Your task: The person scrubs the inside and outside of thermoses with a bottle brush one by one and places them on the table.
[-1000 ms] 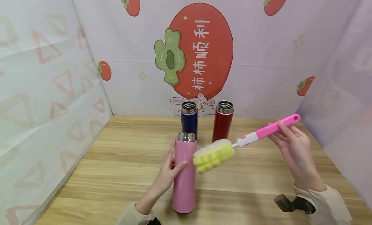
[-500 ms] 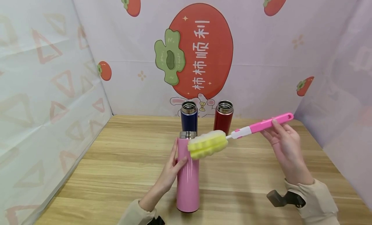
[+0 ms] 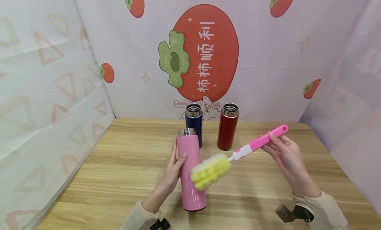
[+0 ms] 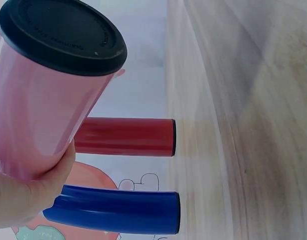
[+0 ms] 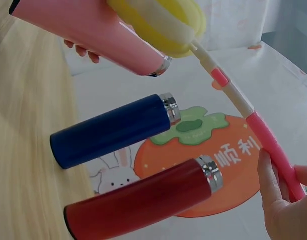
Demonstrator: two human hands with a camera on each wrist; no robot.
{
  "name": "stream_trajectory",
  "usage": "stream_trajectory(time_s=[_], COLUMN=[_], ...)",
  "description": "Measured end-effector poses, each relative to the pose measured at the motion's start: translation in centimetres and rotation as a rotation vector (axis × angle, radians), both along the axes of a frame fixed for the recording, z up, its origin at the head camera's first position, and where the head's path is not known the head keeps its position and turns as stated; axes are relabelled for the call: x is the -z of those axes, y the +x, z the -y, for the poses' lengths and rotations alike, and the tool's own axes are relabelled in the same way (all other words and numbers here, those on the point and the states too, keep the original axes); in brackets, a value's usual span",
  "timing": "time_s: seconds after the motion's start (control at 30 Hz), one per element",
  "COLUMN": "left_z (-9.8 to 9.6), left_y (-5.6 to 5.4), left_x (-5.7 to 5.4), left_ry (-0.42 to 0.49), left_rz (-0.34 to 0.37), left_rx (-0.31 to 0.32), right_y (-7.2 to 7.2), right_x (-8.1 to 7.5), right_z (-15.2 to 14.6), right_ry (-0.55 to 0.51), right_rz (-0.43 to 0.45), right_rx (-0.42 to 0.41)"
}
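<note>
L grip (image 3: pixel 170 175) holds tilted pink btl (image 3: pixel 190 157), R grip (image 3: pixel 288 157) holds yel. sponge brush (image 3: pixel 242 152).

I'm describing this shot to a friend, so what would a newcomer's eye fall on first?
Probably the big red cartoon fruit in the middle of the backdrop. Next, in front, the tilted pink bottle in the left hand and the yellow sponge head of a brush in the right hand. Behind stand a blue bottle and a red bottle.

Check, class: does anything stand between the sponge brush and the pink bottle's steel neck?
Nothing visible does. The left hand grips the pink bottle below its steel neck; the blue bottle and red bottle stand behind, clear of the sponge brush.
</note>
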State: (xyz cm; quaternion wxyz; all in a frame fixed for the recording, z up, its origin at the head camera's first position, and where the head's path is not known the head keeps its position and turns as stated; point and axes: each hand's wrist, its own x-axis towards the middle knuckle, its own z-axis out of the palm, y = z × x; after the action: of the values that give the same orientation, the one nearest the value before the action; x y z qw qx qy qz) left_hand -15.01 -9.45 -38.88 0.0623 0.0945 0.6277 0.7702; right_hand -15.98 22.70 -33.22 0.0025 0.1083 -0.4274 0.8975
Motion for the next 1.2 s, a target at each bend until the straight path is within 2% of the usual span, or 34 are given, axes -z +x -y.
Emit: stream_trajectory(time_s=[0.33,0.47,0.57,0.87,1.2], left_z=[0.0,0.0,-0.1,-0.2,0.0], left_y=[-0.3,-0.3,-0.2,0.3,0.8], left_x=[-0.2,-0.1,-0.1,0.1,0.6], left_ry=[0.028,0.024,0.027,0.026,0.008], left_rz=[0.007,0.005,0.004,-0.011,0.030], left_rx=[-0.013,0.002,0.018,0.061,0.100], right_y=[0.4,0.4,0.2,-0.4,-1.1], right_x=[1.2,1.3,1.1,-0.7,-2.2], right_z=[0.6,0.7,0.8,0.6,0.5], right_ry=[0.211,0.223,0.187,-0.004,-0.125], right_rz=[-0.105,-0.115,-0.098,-0.032,-0.038], right_rx=[-0.074,-0.084,-0.056,0.101,0.190])
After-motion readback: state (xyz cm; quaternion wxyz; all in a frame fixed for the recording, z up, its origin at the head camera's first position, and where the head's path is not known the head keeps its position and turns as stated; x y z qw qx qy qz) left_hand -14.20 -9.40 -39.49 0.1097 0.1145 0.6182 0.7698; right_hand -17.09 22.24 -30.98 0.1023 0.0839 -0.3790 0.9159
